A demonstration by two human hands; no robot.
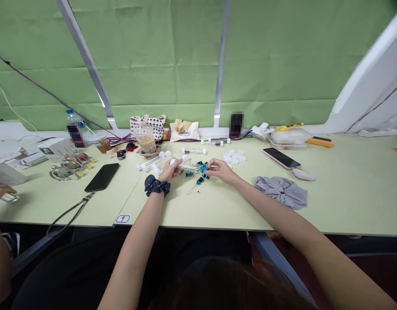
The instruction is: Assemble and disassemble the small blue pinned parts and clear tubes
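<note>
My left hand [170, 169], with a dark dotted scrunchie at the wrist, is closed around a clear tube [189, 167] lying nearly level above the table. At the tube's right end, my right hand [219, 169] pinches a small shiny blue piece [204, 168]; how far it reaches into the tube I cannot tell. Just below lies another blue piece with thin wire-like legs [200, 181], among several similar ones. White round caps [235, 157] are grouped behind my right hand. A capped clear tube [194, 151] with a dark item inside lies farther back.
Empty-looking clear tubes [150, 162] lie left of my left hand. A drink cup [146, 140] stands behind them. Phones lie on both sides, one black [102, 177], one on the right [281, 158]. A grey scrunchie [281, 192] is near my right forearm. Another person's hand [0, 192] is far left.
</note>
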